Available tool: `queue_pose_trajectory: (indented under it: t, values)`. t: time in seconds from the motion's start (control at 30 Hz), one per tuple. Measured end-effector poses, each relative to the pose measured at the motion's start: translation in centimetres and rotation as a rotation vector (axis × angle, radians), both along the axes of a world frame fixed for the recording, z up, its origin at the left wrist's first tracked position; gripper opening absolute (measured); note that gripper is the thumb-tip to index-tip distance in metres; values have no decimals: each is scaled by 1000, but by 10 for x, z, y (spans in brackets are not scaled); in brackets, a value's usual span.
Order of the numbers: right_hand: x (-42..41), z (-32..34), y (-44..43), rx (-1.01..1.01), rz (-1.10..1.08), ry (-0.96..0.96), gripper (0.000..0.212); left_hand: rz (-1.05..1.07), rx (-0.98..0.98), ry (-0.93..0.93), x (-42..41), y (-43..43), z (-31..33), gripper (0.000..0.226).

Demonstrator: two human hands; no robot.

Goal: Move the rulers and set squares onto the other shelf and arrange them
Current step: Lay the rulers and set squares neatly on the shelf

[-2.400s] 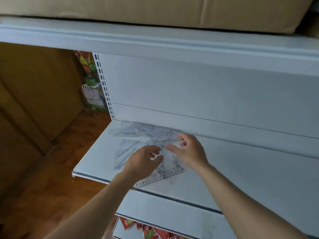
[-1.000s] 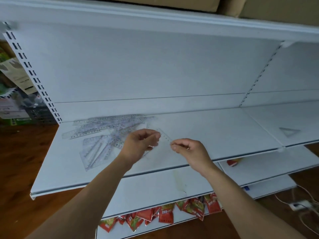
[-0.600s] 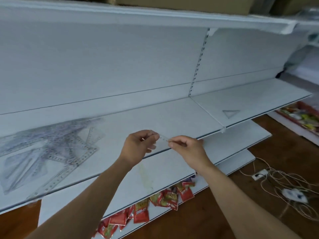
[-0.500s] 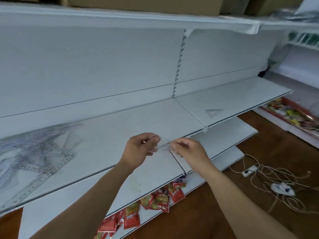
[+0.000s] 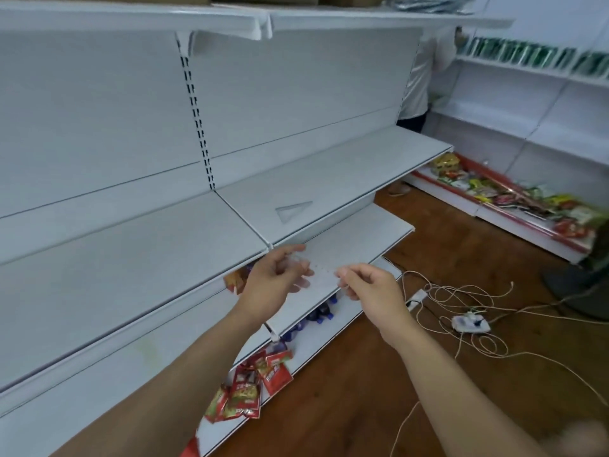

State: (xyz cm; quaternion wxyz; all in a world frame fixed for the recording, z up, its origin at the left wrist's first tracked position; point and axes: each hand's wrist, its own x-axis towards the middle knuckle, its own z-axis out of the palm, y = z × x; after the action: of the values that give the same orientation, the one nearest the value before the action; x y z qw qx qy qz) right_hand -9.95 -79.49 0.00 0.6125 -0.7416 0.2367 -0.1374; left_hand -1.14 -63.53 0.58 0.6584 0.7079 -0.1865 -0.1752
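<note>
A clear plastic ruler or set square [image 5: 321, 270], hard to make out, spans the gap between my two hands in front of the white shelving. My left hand [image 5: 275, 283] pinches its left end and my right hand [image 5: 367, 288] pinches its right end. One clear set square [image 5: 291, 211] lies flat on the right-hand shelf board [image 5: 346, 169], just beyond and above my hands. The left-hand shelf board [image 5: 115, 258] shows bare; the pile of rulers is out of view to the left.
Red snack packets [image 5: 250, 380] hang at a lower shelf edge below my arms. Tangled cords and a power strip [image 5: 468, 323] lie on the wooden floor to the right. A low red display of packets [image 5: 514, 199] and a person [image 5: 425, 77] stand at the far right.
Both hands lifted a clear piece off the pile on the left shelf and carried it rightward. The view swung right; the pile left the frame and the right shelf with its set square came close.
</note>
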Motion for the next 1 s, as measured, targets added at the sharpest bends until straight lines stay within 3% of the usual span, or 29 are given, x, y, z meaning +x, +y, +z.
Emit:
queue_pose_trajectory:
  t: [0.2,0.7,0.83,1.0]
  values:
    - [27,-9,-49,116,-67,-12,14,13,-13,-2,34,-50,-5,24]
    - [214,2,-189,32,58,-15,16,160,-94,-24,204,-184,-12,25]
    - [253,0,-199,77,96,-4,14,200,-9,-40,226,-185,-18,28]
    - [303,-6,-196,50,223,2,12,241,142,-119,242,-166,-30,54]
